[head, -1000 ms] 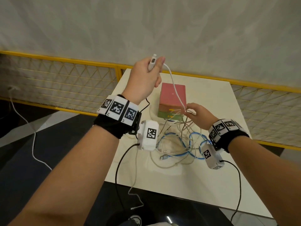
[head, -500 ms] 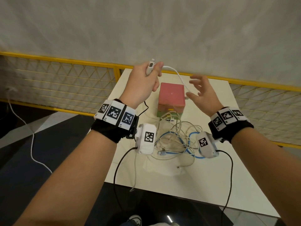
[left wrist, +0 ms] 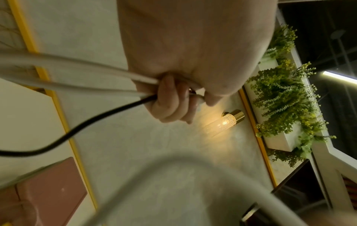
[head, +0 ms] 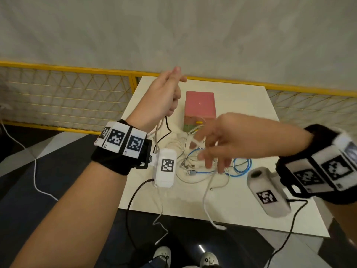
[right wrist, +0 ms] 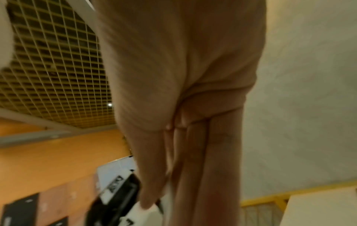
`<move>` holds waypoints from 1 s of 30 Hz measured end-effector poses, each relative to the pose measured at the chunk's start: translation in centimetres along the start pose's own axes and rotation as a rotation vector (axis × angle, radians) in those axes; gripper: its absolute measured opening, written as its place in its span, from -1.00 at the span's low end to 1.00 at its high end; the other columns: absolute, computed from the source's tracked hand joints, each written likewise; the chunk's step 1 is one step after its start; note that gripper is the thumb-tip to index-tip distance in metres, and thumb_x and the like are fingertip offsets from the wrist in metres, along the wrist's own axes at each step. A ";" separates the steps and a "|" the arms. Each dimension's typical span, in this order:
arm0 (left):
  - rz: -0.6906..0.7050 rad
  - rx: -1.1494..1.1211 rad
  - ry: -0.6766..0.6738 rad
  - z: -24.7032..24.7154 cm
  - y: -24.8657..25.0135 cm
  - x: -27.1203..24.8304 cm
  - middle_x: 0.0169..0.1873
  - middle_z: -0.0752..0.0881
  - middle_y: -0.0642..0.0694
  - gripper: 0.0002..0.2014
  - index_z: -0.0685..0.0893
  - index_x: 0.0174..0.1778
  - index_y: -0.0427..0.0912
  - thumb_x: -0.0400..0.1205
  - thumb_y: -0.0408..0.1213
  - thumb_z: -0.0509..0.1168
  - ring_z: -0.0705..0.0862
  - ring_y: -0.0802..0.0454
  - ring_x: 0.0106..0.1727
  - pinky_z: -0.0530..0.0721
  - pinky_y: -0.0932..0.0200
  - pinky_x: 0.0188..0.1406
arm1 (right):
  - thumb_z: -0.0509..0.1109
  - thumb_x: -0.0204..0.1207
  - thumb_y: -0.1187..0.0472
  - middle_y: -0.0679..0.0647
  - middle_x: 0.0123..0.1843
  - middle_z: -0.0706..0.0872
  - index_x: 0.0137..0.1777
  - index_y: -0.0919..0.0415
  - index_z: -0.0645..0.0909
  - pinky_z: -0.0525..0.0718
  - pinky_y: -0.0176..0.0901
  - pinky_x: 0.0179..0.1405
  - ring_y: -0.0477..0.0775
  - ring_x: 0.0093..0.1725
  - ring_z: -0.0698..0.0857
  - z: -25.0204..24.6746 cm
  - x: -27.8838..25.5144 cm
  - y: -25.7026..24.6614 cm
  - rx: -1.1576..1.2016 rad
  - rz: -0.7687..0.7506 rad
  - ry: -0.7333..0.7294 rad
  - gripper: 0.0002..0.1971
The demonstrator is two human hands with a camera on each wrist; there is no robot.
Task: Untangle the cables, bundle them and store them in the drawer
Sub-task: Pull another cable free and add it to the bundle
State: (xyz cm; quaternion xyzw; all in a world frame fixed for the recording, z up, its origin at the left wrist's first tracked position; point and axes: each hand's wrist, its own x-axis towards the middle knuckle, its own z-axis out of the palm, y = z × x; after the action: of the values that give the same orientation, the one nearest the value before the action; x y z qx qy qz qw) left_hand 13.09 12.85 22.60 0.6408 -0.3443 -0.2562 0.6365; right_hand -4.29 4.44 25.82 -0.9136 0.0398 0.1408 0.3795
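Left hand [head: 164,95] raised, fist gripping thin white cables [left wrist: 81,71] and a black one, right hand [head: 218,140] blurred, fingers straight over tangled white and blue cable pile [head: 197,167] on white table [head: 241,206].

Colours and patterns, as recorded:

- Table [head: 241,105]: off-white, plain.
- Drawer box [head: 200,104], at 12 o'clock of the cable pile: pink top, green lower front, yellow handle.
- Blue cable [head: 242,167], at 3 o'clock of the pile: light blue.
- White cables [head: 177,149]: white to pale grey.
- Black cable [left wrist: 58,142]: black.
- Wrist bands [head: 121,138]: black fabric, white tiles printed with black square-code patterns.
- Railing [head: 67,68]: yellow frame, diamond mesh.
- Wall [head: 173,31]: mottled grey.
- Plants [left wrist: 286,94]: green, yellow tips.
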 end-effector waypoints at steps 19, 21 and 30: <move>0.194 0.089 -0.221 4.2 1.3 -6.5 -0.31 0.61 -0.06 -0.81 0.36 0.17 -0.18 0.84 -0.16 -0.06 0.58 -0.03 -0.31 0.59 0.27 -0.20 | 0.01 0.75 0.20 0.16 -0.23 0.64 0.11 0.39 0.50 0.66 0.21 0.25 0.10 -0.14 0.72 5.9 0.8 1.2 0.588 -0.084 0.342 -0.71; 0.169 0.071 -0.234 4.0 1.2 -6.6 -0.29 0.65 -0.17 -0.79 0.35 0.24 -0.24 0.84 -0.19 -0.05 0.55 0.14 -0.46 0.50 0.48 -0.43 | -0.03 0.77 0.20 0.10 -0.42 0.38 -0.15 0.23 0.44 0.70 0.27 -0.15 0.03 -0.44 0.48 6.7 0.9 1.1 0.567 -0.073 0.414 -0.70; 0.266 0.166 -0.232 3.4 -0.5 -7.2 -0.09 0.77 -0.20 -0.81 0.39 0.10 -0.17 0.84 -0.18 -0.07 0.73 -0.08 -0.22 0.66 0.17 -0.35 | -0.05 0.77 0.21 0.01 -0.46 0.29 0.09 0.20 0.34 0.18 -0.28 -0.61 -0.02 -0.54 0.18 8.8 0.7 1.1 0.672 -0.105 0.493 -0.85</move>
State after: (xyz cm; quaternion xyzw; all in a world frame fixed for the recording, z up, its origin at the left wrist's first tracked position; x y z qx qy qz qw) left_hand 5.99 16.12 21.08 0.6062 -0.5169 -0.2128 0.5657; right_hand -5.80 9.86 18.93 -0.7462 0.1264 -0.1226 0.6420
